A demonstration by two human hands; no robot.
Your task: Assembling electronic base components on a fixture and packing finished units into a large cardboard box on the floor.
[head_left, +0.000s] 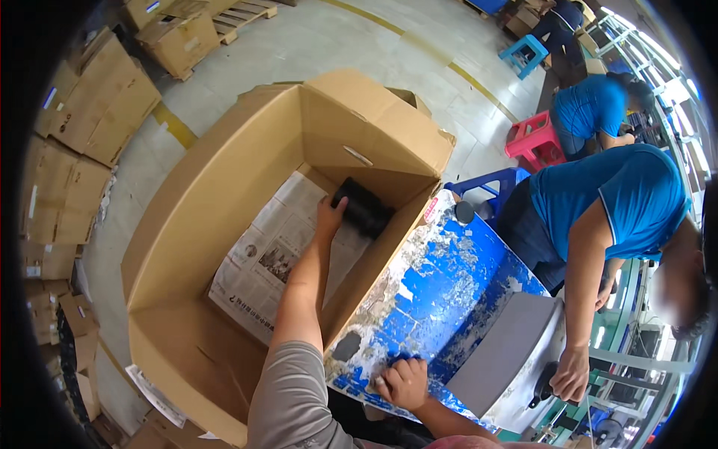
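Note:
Deep inside a large open cardboard box (217, 172), my left hand (329, 218) is closed on the near end of a black, roughly cylindrical part (363, 208). The part lies against the box's right wall, and its exact kind cannot be told. Printed newspaper (262, 262) lines the box bottom beneath it. My right hand (405, 383) rests with curled fingers on the near part of a worn blue bench (449, 277), beside the box. The inside of its grip is hidden.
A co-worker (613, 202) leans in from the right, one hand on a black part (544, 385) by a grey panel (501, 352). A black disc (464, 212) lies on the bench's far corner. Stacked cartons (97, 97) line the left; a red stool (535, 141) stands beyond.

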